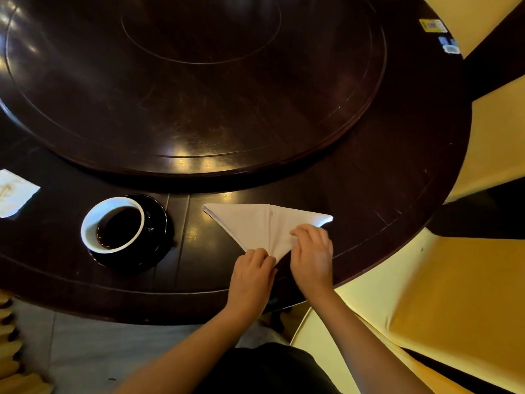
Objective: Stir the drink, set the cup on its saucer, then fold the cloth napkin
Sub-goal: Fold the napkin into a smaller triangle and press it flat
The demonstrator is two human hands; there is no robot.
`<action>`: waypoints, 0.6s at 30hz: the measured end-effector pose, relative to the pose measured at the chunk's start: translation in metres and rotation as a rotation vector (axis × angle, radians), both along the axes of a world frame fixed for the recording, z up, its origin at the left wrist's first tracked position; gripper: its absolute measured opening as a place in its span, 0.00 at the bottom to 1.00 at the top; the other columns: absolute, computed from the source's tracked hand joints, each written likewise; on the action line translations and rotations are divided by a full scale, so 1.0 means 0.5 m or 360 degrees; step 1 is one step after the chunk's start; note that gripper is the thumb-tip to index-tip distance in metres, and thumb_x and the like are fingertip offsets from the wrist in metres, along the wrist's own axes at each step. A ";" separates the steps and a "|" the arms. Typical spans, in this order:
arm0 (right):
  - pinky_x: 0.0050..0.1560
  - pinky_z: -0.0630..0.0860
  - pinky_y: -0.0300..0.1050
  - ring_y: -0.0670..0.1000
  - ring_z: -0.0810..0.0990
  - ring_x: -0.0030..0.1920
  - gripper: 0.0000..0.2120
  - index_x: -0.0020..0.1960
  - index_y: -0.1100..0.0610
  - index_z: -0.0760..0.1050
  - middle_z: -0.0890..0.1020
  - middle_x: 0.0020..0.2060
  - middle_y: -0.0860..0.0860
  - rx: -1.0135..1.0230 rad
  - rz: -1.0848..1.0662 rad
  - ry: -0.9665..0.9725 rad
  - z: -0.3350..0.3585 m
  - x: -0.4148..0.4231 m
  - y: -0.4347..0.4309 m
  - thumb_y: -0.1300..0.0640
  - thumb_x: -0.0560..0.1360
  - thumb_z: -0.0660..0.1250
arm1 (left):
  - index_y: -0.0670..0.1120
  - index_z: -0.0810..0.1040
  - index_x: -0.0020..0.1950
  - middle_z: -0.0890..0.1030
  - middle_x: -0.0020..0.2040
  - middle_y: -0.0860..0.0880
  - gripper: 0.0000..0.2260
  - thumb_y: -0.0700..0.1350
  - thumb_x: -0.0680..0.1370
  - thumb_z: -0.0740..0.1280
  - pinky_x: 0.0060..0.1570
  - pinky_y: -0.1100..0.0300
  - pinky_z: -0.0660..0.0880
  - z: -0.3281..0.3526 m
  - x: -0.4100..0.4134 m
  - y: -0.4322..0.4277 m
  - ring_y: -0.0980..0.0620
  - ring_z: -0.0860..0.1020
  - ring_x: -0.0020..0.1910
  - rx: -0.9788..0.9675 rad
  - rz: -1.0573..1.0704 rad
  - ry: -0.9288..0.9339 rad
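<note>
Shows a dark round table (369,209) from above, with a raised turntable (199,95) filling its middle. Finds the white cup (92,223) on the near left part of the table's outer band, upright on a black saucer (159,220) and sitting toward the saucer's left side rather than its centre. Holds a dark drink (119,226) in that cup, its surface well below the rim, with a broad band of white inner wall bare above it. Has the white cloth napkin (255,223) lying flat to the right of the saucer, apart from it, folded to a triangle with the long edge away from the person and the point toward them. Shows a seam down the middle of the triangle where two flaps meet. Pinches the near point of the napkin with the left hand (251,271), fingers curled in on the cloth. Grips the right sloping edge just above that point with the right hand (312,257), fingertips bent over the fold. Has both hands close together near the table's front edge, bare forearms reaching up from below. Shows a flat white paper (14,194) with a faint brownish mark at the far left, well apart from the cup. Shows yellow chair covers (468,294) to the right of the table, and two small stickers (433,25) on its far right rim, too blurred to read.
</note>
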State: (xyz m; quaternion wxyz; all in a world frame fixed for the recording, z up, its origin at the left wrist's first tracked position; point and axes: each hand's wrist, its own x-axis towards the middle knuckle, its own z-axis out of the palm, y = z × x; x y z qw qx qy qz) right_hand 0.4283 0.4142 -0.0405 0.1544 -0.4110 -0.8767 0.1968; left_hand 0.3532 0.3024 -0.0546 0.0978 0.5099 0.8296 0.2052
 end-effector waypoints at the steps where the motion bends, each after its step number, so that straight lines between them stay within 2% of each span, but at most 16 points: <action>1: 0.67 0.64 0.51 0.57 0.73 0.64 0.16 0.61 0.59 0.75 0.78 0.61 0.56 -0.0014 0.0119 -0.0029 0.001 -0.014 0.006 0.58 0.77 0.55 | 0.46 0.79 0.49 0.79 0.46 0.48 0.11 0.45 0.69 0.74 0.43 0.58 0.74 -0.005 -0.002 -0.005 0.49 0.77 0.44 -0.0008 -0.0055 0.0080; 3: 0.73 0.49 0.50 0.54 0.58 0.75 0.22 0.73 0.57 0.61 0.64 0.73 0.54 -0.0138 0.0534 -0.0232 -0.008 -0.043 0.017 0.53 0.80 0.48 | 0.46 0.79 0.55 0.80 0.52 0.47 0.20 0.48 0.65 0.76 0.53 0.52 0.76 -0.011 -0.001 -0.016 0.47 0.79 0.51 -0.0075 -0.0142 0.0181; 5: 0.73 0.38 0.47 0.49 0.43 0.76 0.24 0.76 0.52 0.46 0.49 0.77 0.50 -0.0183 0.0838 -0.0467 -0.032 -0.056 0.033 0.49 0.81 0.45 | 0.45 0.77 0.62 0.79 0.62 0.45 0.27 0.49 0.64 0.75 0.63 0.47 0.69 -0.023 0.000 -0.031 0.44 0.76 0.61 -0.0146 -0.0208 0.0232; 7: 0.73 0.36 0.45 0.47 0.40 0.76 0.26 0.75 0.50 0.39 0.44 0.76 0.47 -0.0042 0.0935 -0.0590 -0.060 -0.045 0.056 0.47 0.81 0.44 | 0.44 0.73 0.66 0.75 0.66 0.44 0.31 0.48 0.65 0.76 0.65 0.45 0.68 -0.031 0.002 -0.044 0.44 0.72 0.66 -0.0221 -0.0265 0.0284; 9: 0.73 0.37 0.46 0.47 0.43 0.76 0.26 0.74 0.49 0.37 0.43 0.75 0.45 0.0064 0.0867 -0.0647 -0.073 -0.028 0.087 0.45 0.80 0.44 | 0.44 0.72 0.67 0.74 0.67 0.44 0.35 0.48 0.63 0.78 0.63 0.45 0.70 -0.032 0.000 -0.052 0.44 0.71 0.67 -0.0305 -0.0304 0.0309; 11: 0.73 0.39 0.48 0.48 0.45 0.76 0.27 0.75 0.49 0.40 0.46 0.76 0.46 0.0127 0.0684 -0.0698 -0.075 -0.012 0.127 0.44 0.79 0.42 | 0.44 0.71 0.68 0.73 0.68 0.44 0.37 0.49 0.61 0.79 0.63 0.45 0.70 -0.026 -0.001 -0.053 0.44 0.70 0.67 -0.0371 -0.0311 0.0321; 15: 0.75 0.40 0.53 0.49 0.42 0.76 0.26 0.76 0.50 0.42 0.48 0.77 0.45 0.0161 0.0541 -0.0901 -0.068 0.019 0.204 0.44 0.79 0.38 | 0.46 0.65 0.71 0.70 0.70 0.45 0.37 0.49 0.66 0.77 0.67 0.46 0.62 -0.027 0.004 -0.055 0.44 0.63 0.71 -0.0397 -0.0295 0.0330; 18: 0.75 0.40 0.53 0.50 0.41 0.76 0.26 0.76 0.53 0.41 0.46 0.77 0.49 0.0161 0.0352 -0.0980 -0.050 0.005 0.211 0.47 0.80 0.40 | 0.45 0.69 0.69 0.73 0.68 0.45 0.35 0.50 0.65 0.77 0.66 0.46 0.63 -0.029 0.004 -0.055 0.44 0.67 0.69 -0.0380 -0.0300 0.0397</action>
